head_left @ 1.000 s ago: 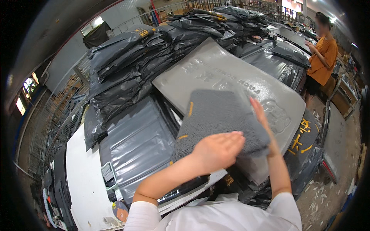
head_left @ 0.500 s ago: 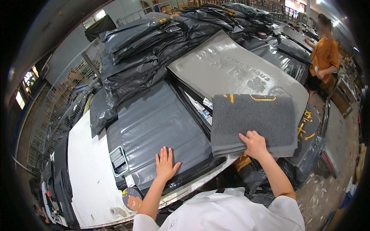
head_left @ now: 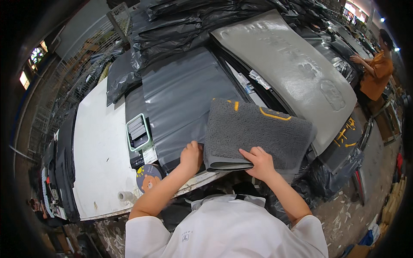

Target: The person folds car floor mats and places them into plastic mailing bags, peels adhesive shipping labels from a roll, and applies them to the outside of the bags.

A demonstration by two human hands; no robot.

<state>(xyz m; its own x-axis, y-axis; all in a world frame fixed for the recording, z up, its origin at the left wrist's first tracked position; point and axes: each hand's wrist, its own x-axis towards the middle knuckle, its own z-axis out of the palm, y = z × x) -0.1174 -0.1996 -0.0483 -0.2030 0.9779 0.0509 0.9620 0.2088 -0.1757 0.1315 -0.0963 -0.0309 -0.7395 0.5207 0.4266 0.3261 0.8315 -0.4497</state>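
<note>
the right hand (head_left: 260, 164) is holding the near edge of the folded grey mat (head_left: 258, 133), which extends away from its fingers. the left hand (head_left: 191, 158) is curled, just beside the mat, at the near edge of the dark plastic bags (head_left: 183, 92); i cannot tell what it grips. further left of it are a green-rimmed tray (head_left: 141, 146) and the white counter (head_left: 99, 159).

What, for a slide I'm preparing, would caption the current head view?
The right hand rests on a folded grey mat while the left hand touches the dark plastic bags beside it.
</note>
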